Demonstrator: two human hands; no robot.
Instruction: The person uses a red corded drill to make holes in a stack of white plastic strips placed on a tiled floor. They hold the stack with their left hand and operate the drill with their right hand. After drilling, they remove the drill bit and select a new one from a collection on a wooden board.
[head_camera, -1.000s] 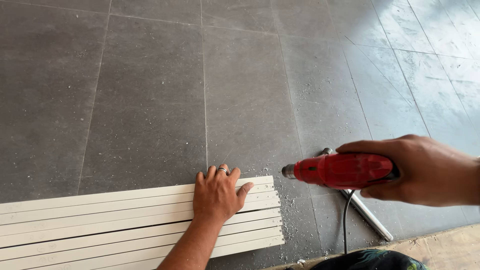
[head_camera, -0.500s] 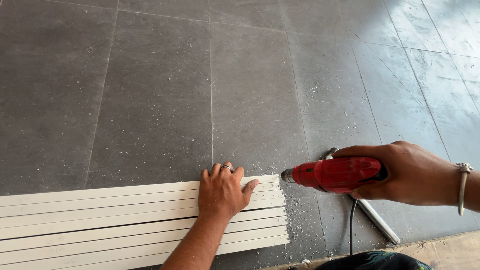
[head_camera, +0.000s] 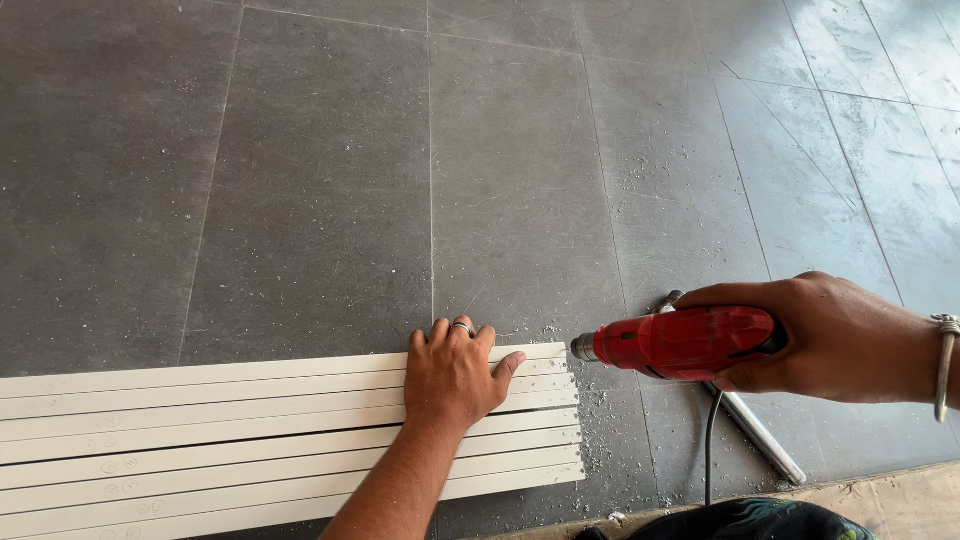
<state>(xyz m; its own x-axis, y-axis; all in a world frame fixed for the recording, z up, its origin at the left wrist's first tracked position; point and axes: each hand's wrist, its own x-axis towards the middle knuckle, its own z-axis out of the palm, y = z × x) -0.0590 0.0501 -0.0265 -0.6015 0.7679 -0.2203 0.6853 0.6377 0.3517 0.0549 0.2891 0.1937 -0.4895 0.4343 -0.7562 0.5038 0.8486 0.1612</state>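
Left hand (head_camera: 452, 378): fingers together, flat on strips (head_camera: 250, 440). Right hand (head_camera: 830, 338): clamped on drill (head_camera: 680, 343). Risk: tip skidding toward thumb; strips shifting.

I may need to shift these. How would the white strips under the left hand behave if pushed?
The white strips look long, thin and flat, so probably light and somewhat bendy. Lying loose side by side on smooth floor tiles, they'd likely slide apart unless pinned, as the left hand presses them.
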